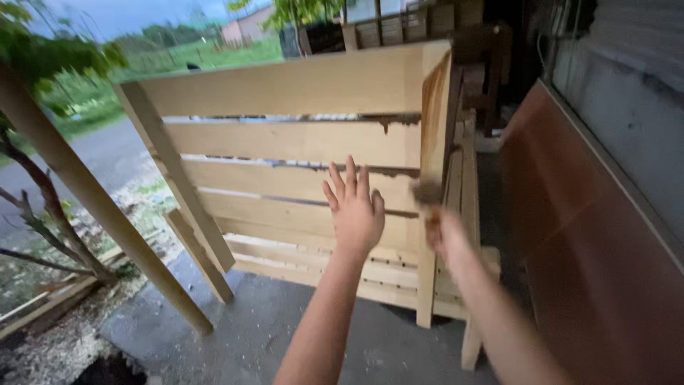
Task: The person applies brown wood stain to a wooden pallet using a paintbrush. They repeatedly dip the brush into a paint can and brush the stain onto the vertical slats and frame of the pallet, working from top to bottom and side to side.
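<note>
A pale wooden slatted panel (pixel 285 142) stands upright in front of me, with brown stain on its right post (pixel 434 121) and along some slat edges. My left hand (pixel 354 210) is open, fingers spread, flat against the middle slats. My right hand (pixel 445 235) is blurred and grips a paintbrush (pixel 427 194), whose bristles touch the right post about halfway down.
A slanted wooden pole (pixel 92 199) leans at the left. More pale wooden frames (pixel 467 178) stand behind the panel. A reddish-brown board (pixel 584 249) leans against the wall on the right. Grey concrete floor (pixel 285 335) lies below, sawdust and tree branches at left.
</note>
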